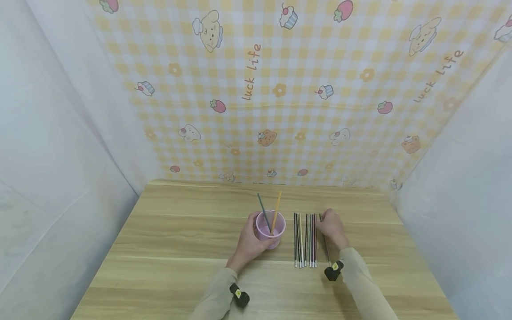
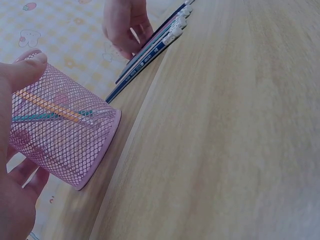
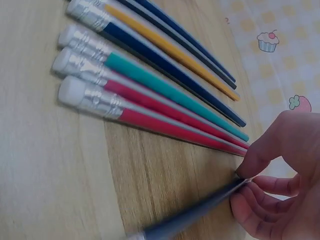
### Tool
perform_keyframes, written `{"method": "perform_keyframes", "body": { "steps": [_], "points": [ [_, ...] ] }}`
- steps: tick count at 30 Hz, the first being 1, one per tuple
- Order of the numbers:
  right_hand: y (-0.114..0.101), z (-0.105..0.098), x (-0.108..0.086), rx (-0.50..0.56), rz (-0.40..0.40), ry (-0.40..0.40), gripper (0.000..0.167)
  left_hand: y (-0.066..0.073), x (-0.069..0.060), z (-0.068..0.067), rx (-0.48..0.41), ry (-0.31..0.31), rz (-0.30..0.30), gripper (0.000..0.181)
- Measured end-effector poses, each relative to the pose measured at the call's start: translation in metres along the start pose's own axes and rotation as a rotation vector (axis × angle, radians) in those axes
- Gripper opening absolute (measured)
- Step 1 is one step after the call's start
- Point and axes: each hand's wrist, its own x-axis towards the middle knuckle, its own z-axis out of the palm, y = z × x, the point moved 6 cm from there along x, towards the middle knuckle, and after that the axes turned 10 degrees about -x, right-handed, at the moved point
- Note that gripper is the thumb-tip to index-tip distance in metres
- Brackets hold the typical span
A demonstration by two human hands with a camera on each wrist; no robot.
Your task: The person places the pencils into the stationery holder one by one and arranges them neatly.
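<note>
A pink mesh pen cup (image 1: 269, 240) stands on the table, and my left hand (image 1: 251, 242) grips it round its side. Inside lean a teal pencil (image 2: 30, 117) and an orange pencil (image 1: 277, 209), eraser ends down. Right of the cup, several pencils (image 1: 306, 240) lie side by side with white erasers toward me; red, teal, dark blue and yellow ones show in the right wrist view. My right hand (image 1: 333, 226) pinches the far end of a dark blue pencil (image 3: 190, 215), just right of that row. Its eraser end is partly cut off in the right wrist view.
The wood-grain table (image 1: 180, 249) reaches back to a yellow checked cloth (image 1: 280, 111) with cartoon prints. White sheets (image 1: 60, 178) hang at both sides. A small dark wrist device (image 1: 240, 295) sits on each sleeve.
</note>
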Motion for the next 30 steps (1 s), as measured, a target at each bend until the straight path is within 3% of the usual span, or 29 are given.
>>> {"method": "perform_keyframes", "body": {
  "steps": [8,16,23,30],
  "points": [
    [0.002,-0.004,-0.002,-0.035,0.029,-0.026,0.04,0.0,0.0,0.001,-0.012,-0.003,0.006,0.091],
    [0.005,-0.006,-0.002,-0.094,-0.01,-0.027,0.039,-0.001,0.0,0.0,-0.018,0.0,0.014,0.091],
    [0.008,-0.012,-0.002,-0.015,0.004,-0.045,0.047,0.001,-0.001,0.0,-0.017,0.0,0.01,0.091],
    [0.003,-0.026,-0.002,0.068,-0.022,-0.005,0.048,0.002,-0.001,0.0,-0.007,-0.003,0.018,0.091]
  ]
}}
